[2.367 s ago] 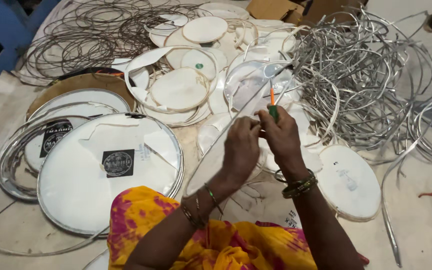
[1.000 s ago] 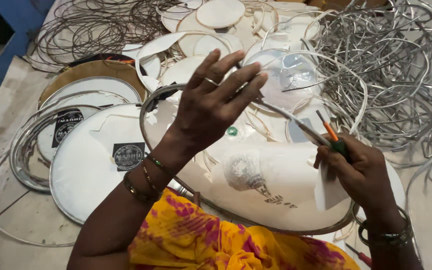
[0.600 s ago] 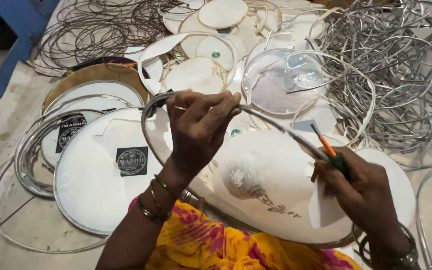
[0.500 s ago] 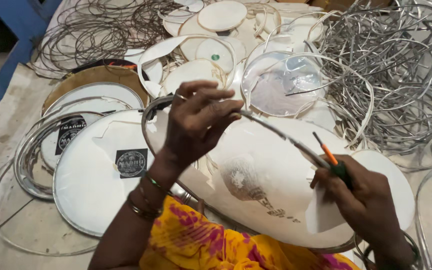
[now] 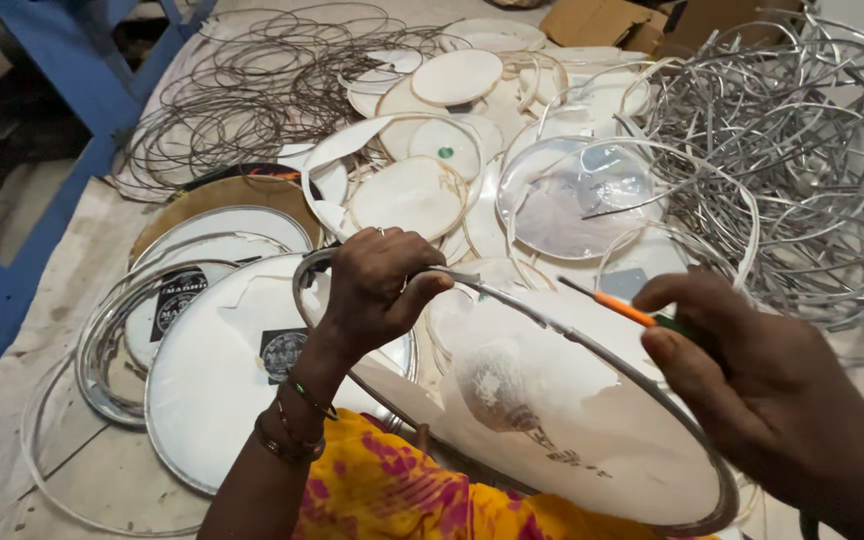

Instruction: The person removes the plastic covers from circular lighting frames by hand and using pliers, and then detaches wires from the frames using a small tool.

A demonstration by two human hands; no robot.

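Drumhead (image 5: 552,410), one, tilted: left hand (image 5: 377,290) fingers clamp its metal rim; right hand (image 5: 752,380) grips one orange-handled tool (image 5: 617,310).

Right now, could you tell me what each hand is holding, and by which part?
The left hand grips the drumhead by its metal rim at the upper edge. The right hand holds an orange-handled tool by its handle's rear end.

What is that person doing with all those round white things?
The person is working on a big round drumhead resting tilted in their lap. Their left hand grips its metal rim near the top edge, and their right hand holds a small tool with an orange shaft against the rim. Its white skin looks torn. On the table lie more white drumheads, thin wire hoops and a tangle of silver metal rings.
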